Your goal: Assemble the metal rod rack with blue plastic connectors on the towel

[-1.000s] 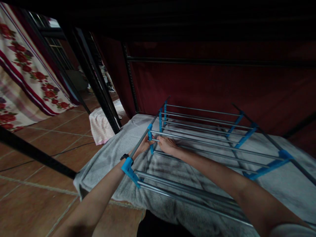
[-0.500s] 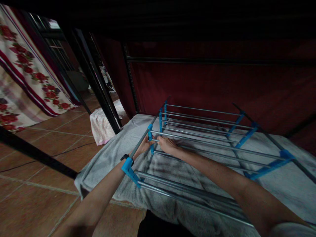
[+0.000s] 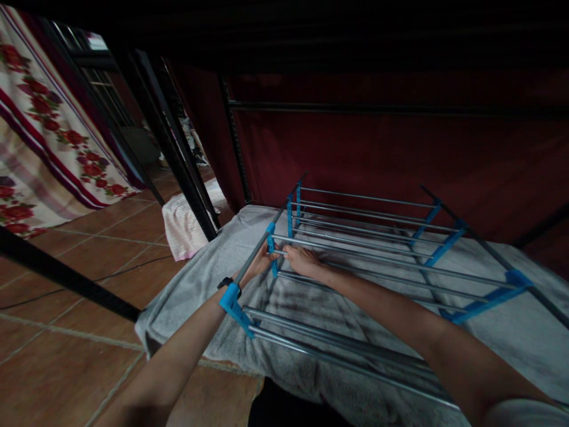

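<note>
- Two hands make your grip: right hand [image 3: 303,262] closed on a rod [image 3: 280,252], left hand [image 3: 262,262] wrapped around the blue bracket [image 3: 271,242].
- Angled pressure could jam the rod.
- Your rack [image 3: 364,255] rests on the grey blanket [image 3: 200,270], whose give could skew it.

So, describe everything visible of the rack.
The rack is an open frame of grey, metal-looking rods and blue, plastic-looking connectors, with long bars down both sides. It lies low on the grey cloth. The left hand is against a left-side connector; the right hand grips a rod beside it. The right forearm hides some of it.
</note>
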Available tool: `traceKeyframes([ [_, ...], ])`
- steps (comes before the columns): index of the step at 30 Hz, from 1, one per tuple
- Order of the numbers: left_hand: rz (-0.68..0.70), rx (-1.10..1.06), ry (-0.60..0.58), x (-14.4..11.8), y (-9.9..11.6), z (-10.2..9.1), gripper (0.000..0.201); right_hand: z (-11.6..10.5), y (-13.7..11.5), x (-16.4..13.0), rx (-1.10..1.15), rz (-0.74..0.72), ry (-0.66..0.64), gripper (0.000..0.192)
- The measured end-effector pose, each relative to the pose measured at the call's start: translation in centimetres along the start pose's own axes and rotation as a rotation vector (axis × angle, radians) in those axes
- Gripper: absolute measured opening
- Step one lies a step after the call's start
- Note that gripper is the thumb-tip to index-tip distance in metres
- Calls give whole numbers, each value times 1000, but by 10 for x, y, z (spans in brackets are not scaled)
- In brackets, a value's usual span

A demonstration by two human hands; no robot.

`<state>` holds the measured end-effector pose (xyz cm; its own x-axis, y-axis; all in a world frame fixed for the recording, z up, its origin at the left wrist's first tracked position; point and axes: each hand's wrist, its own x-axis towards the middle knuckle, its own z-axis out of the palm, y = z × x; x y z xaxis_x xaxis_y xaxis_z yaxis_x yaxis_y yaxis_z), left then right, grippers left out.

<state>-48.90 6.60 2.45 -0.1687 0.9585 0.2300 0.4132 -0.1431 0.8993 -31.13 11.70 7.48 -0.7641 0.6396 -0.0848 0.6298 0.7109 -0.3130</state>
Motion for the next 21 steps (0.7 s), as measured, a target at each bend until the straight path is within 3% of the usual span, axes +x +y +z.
traceKeyframes([
  [11,-8,-3,24,0,-5,1,13,3,6,3,-12,-42,27,31],
  [21,-20,24,31,-2,-3,2,15,0,8,-26,-152,19,20,33],
])
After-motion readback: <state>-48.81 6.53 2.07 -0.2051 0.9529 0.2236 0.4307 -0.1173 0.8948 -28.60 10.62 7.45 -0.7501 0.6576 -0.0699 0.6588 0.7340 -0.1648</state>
